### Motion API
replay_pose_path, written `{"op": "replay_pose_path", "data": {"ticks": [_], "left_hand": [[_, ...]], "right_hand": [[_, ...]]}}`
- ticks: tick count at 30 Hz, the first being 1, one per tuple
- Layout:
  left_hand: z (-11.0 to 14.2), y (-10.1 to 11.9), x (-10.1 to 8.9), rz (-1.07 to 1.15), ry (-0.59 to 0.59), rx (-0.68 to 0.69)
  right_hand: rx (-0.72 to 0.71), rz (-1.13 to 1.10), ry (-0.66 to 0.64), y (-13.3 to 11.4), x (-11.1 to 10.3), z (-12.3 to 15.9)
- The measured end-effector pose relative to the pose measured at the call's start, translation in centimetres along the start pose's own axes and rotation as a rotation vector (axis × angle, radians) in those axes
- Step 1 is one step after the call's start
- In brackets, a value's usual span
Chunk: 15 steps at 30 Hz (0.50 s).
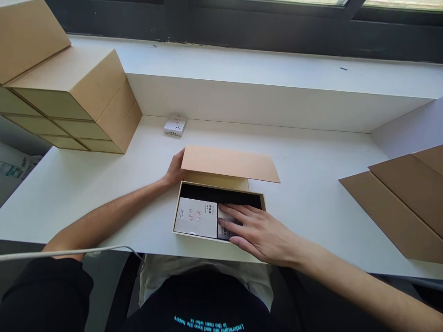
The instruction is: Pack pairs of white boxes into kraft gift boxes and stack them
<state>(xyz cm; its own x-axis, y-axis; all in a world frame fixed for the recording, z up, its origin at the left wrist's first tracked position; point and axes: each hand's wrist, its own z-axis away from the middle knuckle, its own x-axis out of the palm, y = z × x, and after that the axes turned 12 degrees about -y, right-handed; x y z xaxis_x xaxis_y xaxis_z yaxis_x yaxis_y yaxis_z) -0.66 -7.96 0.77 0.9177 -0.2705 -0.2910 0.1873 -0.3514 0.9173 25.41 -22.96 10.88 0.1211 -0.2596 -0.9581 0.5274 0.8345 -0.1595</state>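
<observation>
A shallow gift box (pixel 219 240) stands in front of me on the white table, with its tan lid (pixel 230 163) raised and leaning back. My left hand (pixel 176 168) is at the lid's left end, gripping its edge; the fingertips are hidden behind it. Inside the dark-lined tray, a white printed carton (pixel 196 217) fills the left part. My right hand (pixel 254 228) lies over the right part, fingers stretched flat on a second white carton (pixel 225 230). Most of that second carton is covered by the hand.
A small white carton (pixel 175 125) lies at the back of the table (pixel 311 184). Tan boxes (pixel 100 101) are stacked at the left. More tan cardboard boxes (pixel 398 207) stand at the right edge. A white cable (pixel 69 252) crosses near my left forearm.
</observation>
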Motion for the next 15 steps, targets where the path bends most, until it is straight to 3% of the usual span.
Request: {"op": "replay_pose_path", "data": {"ticks": [4,9,12,15], "left_hand": [[-0.2,-0.1,0.2,0.034,-0.025,0.007],[-0.5,0.9,0.3,0.085,-0.063,-0.032],[-0.7,1.6,0.3,0.096,-0.079,-0.043],[-0.8,1.9,0.2,0.115,-0.089,-0.044]], "right_hand": [[0.002,-0.02,-0.017,0.0,0.7,0.1],[-0.095,0.062,0.131,0.6,0.7,0.6],[-0.212,0.073,0.275,1.0,-2.1,0.6],[-0.235,0.044,0.489,2.4,-7.3,-1.2]]}}
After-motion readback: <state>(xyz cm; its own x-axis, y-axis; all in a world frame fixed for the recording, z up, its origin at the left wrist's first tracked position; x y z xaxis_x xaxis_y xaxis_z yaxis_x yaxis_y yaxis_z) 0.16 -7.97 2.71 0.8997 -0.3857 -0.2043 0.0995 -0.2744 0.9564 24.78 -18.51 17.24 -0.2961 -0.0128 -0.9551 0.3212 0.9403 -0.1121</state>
